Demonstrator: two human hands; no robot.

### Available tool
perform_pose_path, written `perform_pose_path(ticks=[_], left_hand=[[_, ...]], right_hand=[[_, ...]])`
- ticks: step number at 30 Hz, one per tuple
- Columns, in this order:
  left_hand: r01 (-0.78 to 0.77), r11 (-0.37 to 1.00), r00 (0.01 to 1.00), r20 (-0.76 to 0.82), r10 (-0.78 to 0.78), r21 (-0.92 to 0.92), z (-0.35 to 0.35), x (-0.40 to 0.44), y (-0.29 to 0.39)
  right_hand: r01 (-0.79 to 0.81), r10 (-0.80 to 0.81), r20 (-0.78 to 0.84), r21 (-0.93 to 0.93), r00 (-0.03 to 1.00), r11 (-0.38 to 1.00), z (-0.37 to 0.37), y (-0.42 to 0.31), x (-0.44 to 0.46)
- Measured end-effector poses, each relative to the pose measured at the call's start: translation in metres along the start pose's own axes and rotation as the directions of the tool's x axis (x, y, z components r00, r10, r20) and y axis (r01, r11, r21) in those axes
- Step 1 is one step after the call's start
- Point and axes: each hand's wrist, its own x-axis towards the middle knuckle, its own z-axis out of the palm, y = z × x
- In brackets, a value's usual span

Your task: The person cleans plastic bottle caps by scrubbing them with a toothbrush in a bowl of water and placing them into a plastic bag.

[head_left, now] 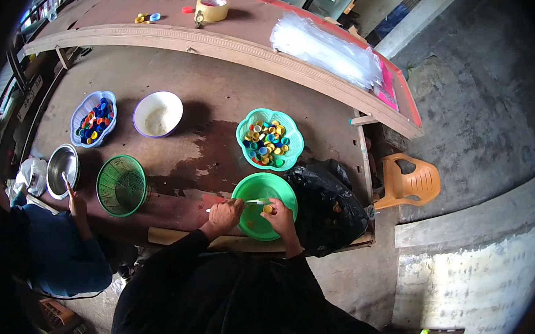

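Basin [253,226] bright green, held cap [268,209] gold-yellow; mint-green basket [294,133], assorted caps [268,143] yellow, blue, white, red, green. Lavender-blue basket [84,109], bowl [157,115] white with purple rim, mesh basket [121,185] dark green. Desk [213,87] brown with blotchy dark-red patches, bag [328,206] black, chair [412,187] orange.

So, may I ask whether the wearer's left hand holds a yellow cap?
No, the right hand holds a yellow cap; the left hand grips a slim tool.

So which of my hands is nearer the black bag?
Right. The right hand is over the green basin, toward the black bag; the left hand is at the basin's opposite edge.
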Motion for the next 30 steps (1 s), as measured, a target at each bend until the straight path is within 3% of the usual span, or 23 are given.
perform_pose_path(ticks=[2, 4, 9, 12, 14, 15, 16, 18, 19, 21, 22, 23, 25, 26, 28, 30], left_hand=[[-0.035, 0.999, 0.998, -0.045, 0.035, 0.002, -0.001, 0.000, 0.006], [-0.097, 0.995, 0.995, 0.038, 0.096, 0.030, 0.000, -0.003, 0.012], [-0.054, 0.998, 0.998, 0.034, 0.053, 0.025, -0.001, 0.001, 0.011], [-0.047, 0.999, 0.998, 0.042, 0.047, 0.001, 0.001, -0.001, 0.010], [-0.025, 1.000, 0.999, 0.048, 0.026, -0.008, 0.006, -0.001, 0.002], [0.075, 0.997, 0.996, 0.057, -0.075, 0.001, 0.009, 0.000, -0.003], [0.174, 0.985, 0.983, 0.064, -0.174, 0.009, 0.013, 0.001, -0.007], [0.141, 0.989, 0.989, 0.044, -0.140, -0.032, 0.010, 0.000, 0.003], [0.114, 0.991, 0.993, 0.021, -0.112, -0.073, 0.009, -0.001, 0.009], [0.070, 0.997, 0.996, 0.051, -0.068, -0.039, 0.011, -0.002, 0.017], [0.024, 1.000, 0.996, 0.083, -0.023, -0.006, 0.011, -0.002, 0.018], [0.024, 1.000, 0.996, 0.085, -0.024, -0.005, 0.012, -0.001, 0.014], [0.113, 0.992, 0.994, -0.002, -0.113, -0.063, 0.017, 0.005, 0.007], [0.110, 0.992, 0.994, 0.003, -0.110, -0.063, 0.015, 0.006, 0.009], [0.044, 0.998, 0.998, 0.056, -0.041, -0.041, 0.011, 0.005, 0.017], [0.037, 0.999, 0.998, 0.045, -0.035, -0.037, 0.014, 0.004, 0.017]], right_hand=[[-0.036, 0.040, 0.051, -0.070, 0.998, 0.997, -0.002, -0.006, -0.004], [-0.040, 0.043, 0.041, -0.074, 0.998, 0.996, -0.008, -0.019, -0.005], [-0.037, 0.039, 0.018, -0.133, 0.999, 0.990, -0.009, -0.018, -0.003], [-0.044, 0.050, 0.057, -0.091, 0.997, 0.995, -0.008, -0.011, -0.005], [-0.220, 0.199, 0.144, 0.142, 0.969, 0.965, -0.012, -0.007, -0.002], [-0.220, 0.200, 0.143, 0.144, 0.969, 0.965, -0.013, -0.007, -0.001], [-0.357, 0.332, 0.130, 0.344, 0.934, 0.869, -0.014, -0.007, -0.001], [-0.506, 0.508, 0.214, 0.664, 0.834, 0.551, -0.009, 0.009, 0.000], [-0.508, 0.511, 0.214, 0.663, 0.833, 0.550, -0.002, 0.024, 0.000], [-0.495, 0.484, 0.414, 0.868, 0.771, 0.046, 0.008, 0.034, 0.000], [-0.496, 0.336, 0.500, 0.862, 0.798, -0.104, 0.009, 0.039, -0.002], [-0.496, 0.336, 0.501, 0.862, 0.798, -0.106, 0.012, 0.043, -0.001], [-0.428, 0.269, 0.520, 0.840, 0.811, -0.334, 0.020, 0.052, 0.000], [-0.424, 0.272, 0.518, 0.841, 0.811, -0.337, 0.023, 0.049, 0.000], [-0.424, 0.419, 0.464, 0.885, 0.781, -0.189, 0.027, 0.044, -0.001], [-0.417, 0.373, 0.477, 0.879, 0.796, -0.234, 0.023, 0.038, -0.002]])
